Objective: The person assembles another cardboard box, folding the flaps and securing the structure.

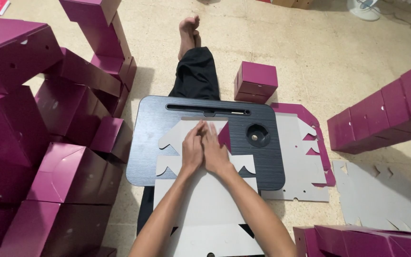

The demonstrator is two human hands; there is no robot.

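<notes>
One view only: head cam, worn high, tilted steeply down and slightly fwd over lap desk (205, 143). Close on both hands (204, 150) at frame centre (forearms enter from bottom edge). Wide enough to take in floor (310, 52) ahead, boxes (48, 143) left and right. No 2nd view, so no shared area.

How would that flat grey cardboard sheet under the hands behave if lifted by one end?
The cardboard sheet looks thin and scored, so it would probably sag at its creases. Likely light for its size. Lying on the smooth lap desk, it may slide easily.
</notes>
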